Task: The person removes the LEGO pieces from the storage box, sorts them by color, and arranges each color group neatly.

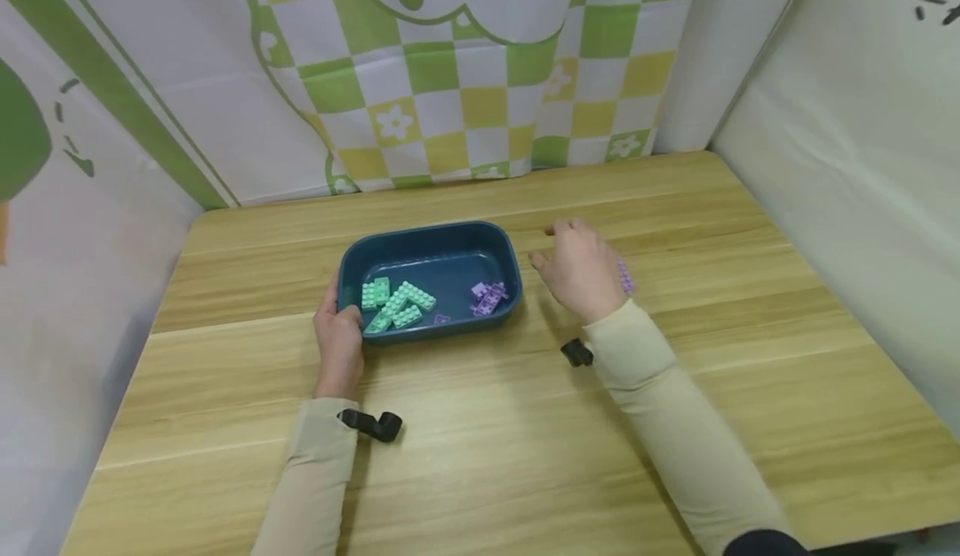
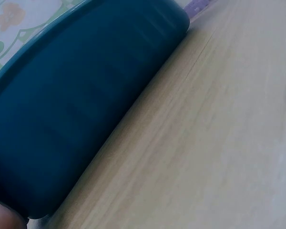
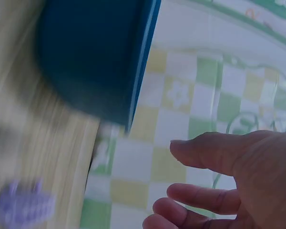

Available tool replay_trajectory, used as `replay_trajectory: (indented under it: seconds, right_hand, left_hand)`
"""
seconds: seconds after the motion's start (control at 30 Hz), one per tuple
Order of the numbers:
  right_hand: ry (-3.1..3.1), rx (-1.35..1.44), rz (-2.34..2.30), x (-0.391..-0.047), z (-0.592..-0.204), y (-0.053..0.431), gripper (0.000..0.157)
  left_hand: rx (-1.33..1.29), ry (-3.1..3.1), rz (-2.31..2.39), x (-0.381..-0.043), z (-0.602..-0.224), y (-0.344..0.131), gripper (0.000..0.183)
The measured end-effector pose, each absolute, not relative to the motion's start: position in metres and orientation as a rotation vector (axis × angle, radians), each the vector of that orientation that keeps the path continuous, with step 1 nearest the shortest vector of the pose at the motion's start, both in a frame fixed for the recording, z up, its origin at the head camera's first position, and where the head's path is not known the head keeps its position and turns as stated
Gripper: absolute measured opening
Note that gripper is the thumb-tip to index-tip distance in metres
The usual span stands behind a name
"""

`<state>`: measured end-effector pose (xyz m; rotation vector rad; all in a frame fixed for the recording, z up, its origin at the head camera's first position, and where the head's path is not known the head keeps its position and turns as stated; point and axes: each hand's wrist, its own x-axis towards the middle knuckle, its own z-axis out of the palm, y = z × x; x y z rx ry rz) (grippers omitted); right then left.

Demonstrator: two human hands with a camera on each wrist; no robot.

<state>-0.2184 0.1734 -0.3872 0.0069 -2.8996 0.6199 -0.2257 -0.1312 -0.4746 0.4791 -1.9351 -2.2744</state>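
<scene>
A dark blue tray [image 1: 431, 239] stands on the table, with several mint-green toy bricks [image 1: 397, 302] at its left and a small cluster of purple bricks [image 1: 489, 298] at its right. My left hand [image 1: 337, 335] holds the tray's left end, thumb at the rim; the left wrist view shows mostly the tray's outer wall [image 2: 81, 90]. To the right of the tray, my right hand [image 1: 581, 268] hovers with nothing in it, thumb and fingers apart in the right wrist view. Just beyond it lies a purple brick piece [image 1: 626, 276], partly hidden by the hand.
The wooden table [image 1: 487, 456] reaches back to a checkered green and yellow cloth [image 1: 480, 106]. White panels rise at the left and at the right [image 1: 855, 156]. A small black camera [image 1: 375, 424] sits at the left wrist, another [image 1: 577, 353] at the right.
</scene>
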Motion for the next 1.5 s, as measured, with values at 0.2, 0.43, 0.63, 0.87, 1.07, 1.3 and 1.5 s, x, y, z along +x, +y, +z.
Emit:
replay_trajectory:
  seconds: [0.2,0.43,0.63,0.87,1.07,1.3,1.5]
  right_hand:
    - [-2.905,0.194,0.582,-0.226,-0.39,0.138,0.041]
    - [-3.001,0.435,0.497,-0.239,-0.411,0.104,0.034]
    - [-3.045,0.529,0.216,-0.242,-0.422,0.095,0.027]
    - [-3.117,0.498,0.08,-0.246,-0.422,0.088,0.023]
    - [-3.212,0.433,0.003,-0.249,-0.421,0.082,0.022]
    - [-3.187,0.422,0.031,-0.249,-0.423,0.086,0.018]
    - [-3.079,0.445,0.205,-0.248,-0.424,0.088,0.014]
  left_hand:
    - [0.481,-1.935,-2.276,-0.228,-0.475,-0.131,0.083]
    - [0.493,-1.941,-2.262,-0.228,-0.475,-0.132,0.082]
    - [0.504,-1.954,-2.252,-0.228,-0.475,-0.131,0.081]
    - [0.526,-1.964,-2.25,-0.229,-0.475,-0.133,0.082]
    - [0.509,-1.952,-2.256,-0.228,-0.475,-0.134,0.083]
    - [0.488,-1.943,-2.255,-0.228,-0.476,-0.131,0.083]
    - [0.499,-1.916,-2.263,-0.228,-0.476,-0.131,0.083]
